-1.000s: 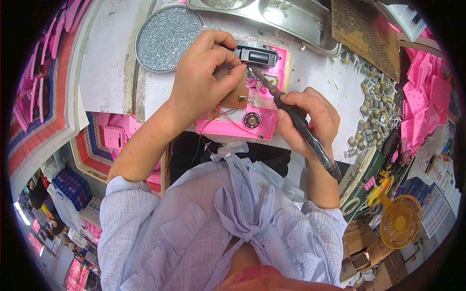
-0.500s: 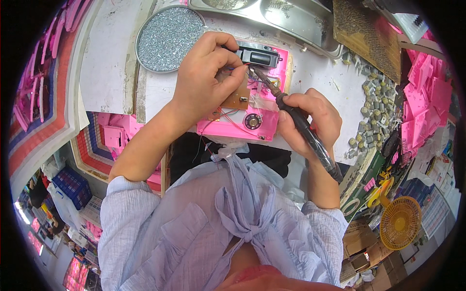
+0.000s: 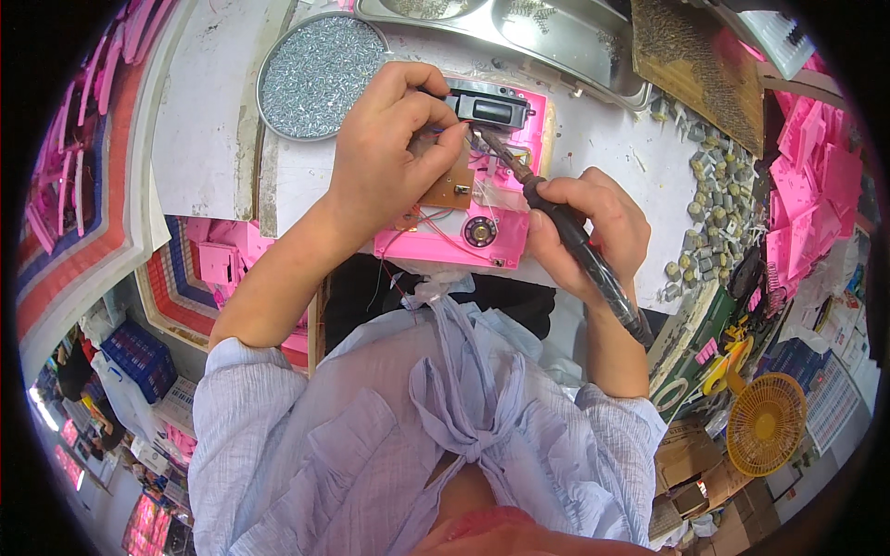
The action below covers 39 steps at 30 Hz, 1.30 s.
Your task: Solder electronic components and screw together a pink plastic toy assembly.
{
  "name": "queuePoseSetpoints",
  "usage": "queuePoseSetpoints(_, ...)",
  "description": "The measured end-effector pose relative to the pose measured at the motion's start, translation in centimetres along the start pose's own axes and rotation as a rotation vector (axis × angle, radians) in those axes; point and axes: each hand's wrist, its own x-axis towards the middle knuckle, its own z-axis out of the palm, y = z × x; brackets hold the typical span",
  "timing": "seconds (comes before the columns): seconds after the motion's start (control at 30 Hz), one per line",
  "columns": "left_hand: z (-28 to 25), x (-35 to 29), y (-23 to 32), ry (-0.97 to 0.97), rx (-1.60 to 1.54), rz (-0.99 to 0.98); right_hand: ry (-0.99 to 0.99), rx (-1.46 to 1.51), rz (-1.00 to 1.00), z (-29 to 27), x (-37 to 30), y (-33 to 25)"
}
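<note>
A flat pink plastic housing is lying on the white worktop, right at the edge nearest the person, and everything else is told from it. On the housing a small brown circuit board is sitting near the middle, thin red and white wires are trailing across the near half, and a small round black speaker is resting close to the near edge. A black rectangular component is lying at the far edge of the housing.

The left hand is covering the housing's left half, its fingers curled together, with thumb and forefinger pinching at something small just over the circuit board; what exactly is pinched I cannot tell. The right hand is hovering just right of the housing, fingers wrapped closed around the black handle of a soldering iron, whose metal tip is pointing toward the far centre of the housing, near the left fingertips.

Beyond the housing to the left, a round metal dish of small silver screws is standing on the worktop. Directly beyond it, a long steel tray is lying. To the right of the housing, a scatter of small grey cylindrical parts is spreading over the worktop, and further right pink plastic pieces are piling up.
</note>
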Motion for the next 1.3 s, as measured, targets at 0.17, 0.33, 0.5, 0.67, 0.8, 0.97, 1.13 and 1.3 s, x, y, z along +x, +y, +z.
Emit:
queuePoseSetpoints(0.17,0.0,0.1,0.0,0.014,0.015,0.026,-0.020,-0.004,-0.021,-0.3,-0.1,-0.1)
queuePoseSetpoints(0.33,0.0,0.2,0.1,0.010,0.029,0.020,0.004,-0.001,-0.080,-0.6,-0.5,0.1)
queuePoseSetpoints(0.5,0.1,0.1,0.1,0.013,0.006,-0.011,0.017,-0.012,-0.069,-1.0,-1.1,-0.2)
queuePoseSetpoints(0.67,0.1,-0.1,-0.1,0.006,0.038,-0.004,0.020,-0.015,-0.059,-1.3,-1.4,-0.2)
queuePoseSetpoints(0.8,0.2,-0.1,0.0,0.014,0.058,-0.011,0.027,-0.014,-0.063,-1.5,-1.4,-0.4)
queuePoseSetpoints(0.97,0.1,0.1,0.1,0.011,0.065,0.004,0.038,-0.017,-0.069,-1.7,-1.5,-0.4)
queuePoseSetpoints(1.13,0.1,0.0,0.2,0.001,0.073,-0.004,0.041,-0.017,-0.070,-1.9,-1.7,-0.5)
queuePoseSetpoints(1.3,-0.4,-0.1,0.6,0.036,0.099,0.019,0.053,-0.009,-0.044,-2.5,-1.9,-0.7)
